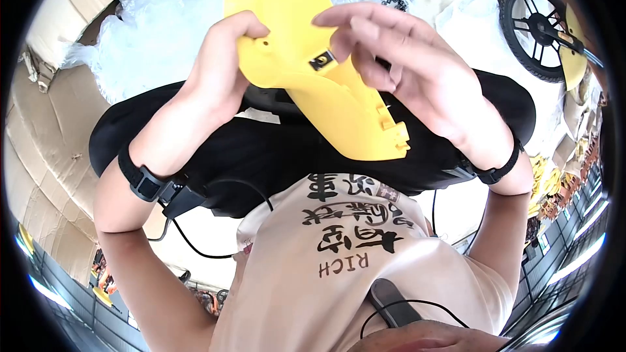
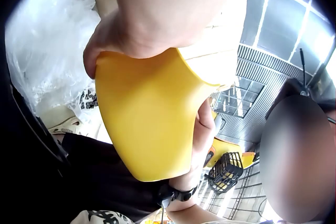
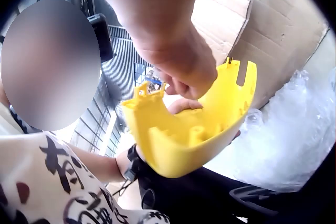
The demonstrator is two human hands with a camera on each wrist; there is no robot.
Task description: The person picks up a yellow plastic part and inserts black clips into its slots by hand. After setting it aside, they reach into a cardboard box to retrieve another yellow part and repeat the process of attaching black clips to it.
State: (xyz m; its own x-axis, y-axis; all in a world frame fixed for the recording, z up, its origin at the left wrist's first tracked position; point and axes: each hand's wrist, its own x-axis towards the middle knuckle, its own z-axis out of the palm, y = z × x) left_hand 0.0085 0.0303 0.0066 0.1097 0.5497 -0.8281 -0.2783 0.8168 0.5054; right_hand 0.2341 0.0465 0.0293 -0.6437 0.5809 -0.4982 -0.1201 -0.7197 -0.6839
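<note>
Head: yellow shell (image 1: pixel 287 58) between the hands, long axis far-left to near-right. Left hand (image 1: pixel 220 65) grips its left edge, so is nearer. Right hand (image 1: pixel 420 62) at its right, half-open, fingers loosely bent near black label (image 1: pixel 321 60); nothing seen held.

Left wrist: left hand clasps shell's edge.

Right wrist: hollow inside visible; right fingers bent near rim, contact unclear.

Wheel (image 1: pixel 540 24) — right of the shell (image 1: pixel 290 39)
</note>
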